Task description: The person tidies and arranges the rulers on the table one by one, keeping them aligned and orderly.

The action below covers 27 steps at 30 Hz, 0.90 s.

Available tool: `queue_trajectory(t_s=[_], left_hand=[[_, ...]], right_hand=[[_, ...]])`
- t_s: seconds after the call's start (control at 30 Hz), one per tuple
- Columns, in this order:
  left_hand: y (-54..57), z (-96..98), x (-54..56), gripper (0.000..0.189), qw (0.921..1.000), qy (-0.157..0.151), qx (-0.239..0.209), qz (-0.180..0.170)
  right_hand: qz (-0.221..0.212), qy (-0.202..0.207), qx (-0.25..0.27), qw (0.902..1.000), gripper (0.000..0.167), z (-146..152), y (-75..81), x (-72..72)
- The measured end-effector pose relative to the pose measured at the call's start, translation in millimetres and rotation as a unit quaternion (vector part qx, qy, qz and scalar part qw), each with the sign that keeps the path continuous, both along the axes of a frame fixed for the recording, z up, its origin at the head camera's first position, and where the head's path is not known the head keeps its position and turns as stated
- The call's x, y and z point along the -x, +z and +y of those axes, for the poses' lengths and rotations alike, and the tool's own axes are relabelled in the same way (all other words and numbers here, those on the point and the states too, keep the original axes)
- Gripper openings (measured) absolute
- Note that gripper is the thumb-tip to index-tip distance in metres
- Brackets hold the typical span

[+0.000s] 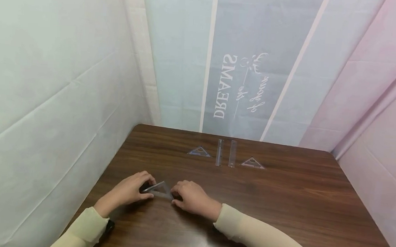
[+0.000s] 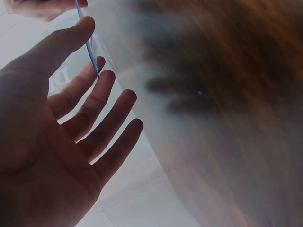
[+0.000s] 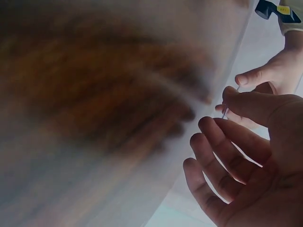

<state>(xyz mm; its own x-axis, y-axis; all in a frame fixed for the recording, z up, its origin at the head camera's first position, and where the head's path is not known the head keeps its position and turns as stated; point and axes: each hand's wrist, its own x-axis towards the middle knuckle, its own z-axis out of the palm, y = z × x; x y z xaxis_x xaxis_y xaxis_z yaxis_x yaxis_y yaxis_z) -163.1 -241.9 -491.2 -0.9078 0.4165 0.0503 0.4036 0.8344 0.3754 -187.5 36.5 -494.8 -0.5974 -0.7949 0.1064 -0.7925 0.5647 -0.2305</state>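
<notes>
A clear plastic set square (image 1: 160,194) with a triangular cut-out is held between my two hands, tilted up over the near left part of the table. My left hand (image 1: 133,189) pinches its left corner between thumb and fingertips, the other fingers spread loosely. My right hand (image 1: 193,197) pinches the right corner with thumb and forefinger. In the left wrist view the set square (image 2: 90,51) appears edge-on as a thin bluish line beside the thumb. From the right wrist only a sliver of it shows between the fingertips (image 3: 230,94).
Farther back on the brown wooden table (image 1: 292,206) lie a blue-marked set square (image 1: 199,152), two clear rulers (image 1: 219,153) side by side, and a pink-marked set square (image 1: 253,163). Cloth sheets (image 1: 174,60) hang behind and at both sides.
</notes>
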Motion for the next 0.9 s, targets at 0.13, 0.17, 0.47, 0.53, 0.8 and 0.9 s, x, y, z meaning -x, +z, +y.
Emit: queue_trajectory(t_s=[0.13, 0.17, 0.47, 0.53, 0.8, 0.9], left_hand=[[-0.1, -5.5, -3.2, 0.037, 1.0000, 0.003, 0.005, -0.006], [-0.4, -6.6, -4.0, 0.038, 0.9999, 0.004, 0.006, -0.007], [-1.3, -12.0, -13.4, 0.038, 0.9994, 0.012, 0.020, -0.024], [-2.3, -12.5, -14.1, 0.038, 0.9995, 0.011, 0.022, -0.021], [-5.1, -13.2, -13.8, 0.038, 0.9996, 0.009, 0.021, -0.016], [-4.2, -13.6, -14.2, 0.038, 0.9996, 0.010, 0.021, -0.018]], right_hand=[[0.012, 0.002, -0.015, 0.9998, 0.022, -5, 1.8, -3.8], [0.014, 0.002, -0.017, 0.9997, 0.022, -7, 2.1, -4.7], [0.021, 0.002, -0.045, 0.9988, 0.027, -17, 4.1, -13.8], [0.025, -0.002, -0.048, 0.9986, 0.026, -18, 2.6, -13.8], [0.040, -0.015, -0.061, 0.9972, 0.024, -21, 0.5, -14.2], [0.037, -0.018, -0.062, 0.9973, 0.024, -22, -0.3, -14.3]])
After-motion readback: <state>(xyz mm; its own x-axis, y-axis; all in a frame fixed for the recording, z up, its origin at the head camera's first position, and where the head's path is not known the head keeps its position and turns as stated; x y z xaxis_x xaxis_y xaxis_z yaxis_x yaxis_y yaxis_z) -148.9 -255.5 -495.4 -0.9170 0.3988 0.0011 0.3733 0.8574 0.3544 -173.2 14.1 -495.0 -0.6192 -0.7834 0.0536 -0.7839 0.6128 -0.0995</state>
